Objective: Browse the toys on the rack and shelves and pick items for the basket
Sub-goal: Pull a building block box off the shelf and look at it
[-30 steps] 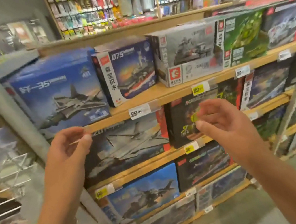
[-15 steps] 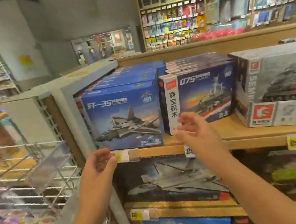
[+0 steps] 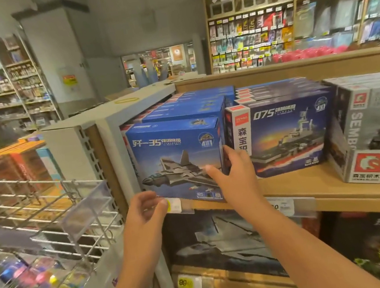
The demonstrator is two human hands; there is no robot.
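Both hands moved up to the blue fighter-jet box at the left end of the top wooden shelf since a moment ago. Right hand grips its right edge, thumb on the front, fingers tucked between it and the ship box. Left hand sits half-curled at the lower left corner; can't tell if it's touching.

Left hand: raised at the blue jet box's lower left corner, fingers loosely curled.
Right hand: fingers round the box's right edge, thumb on its front.
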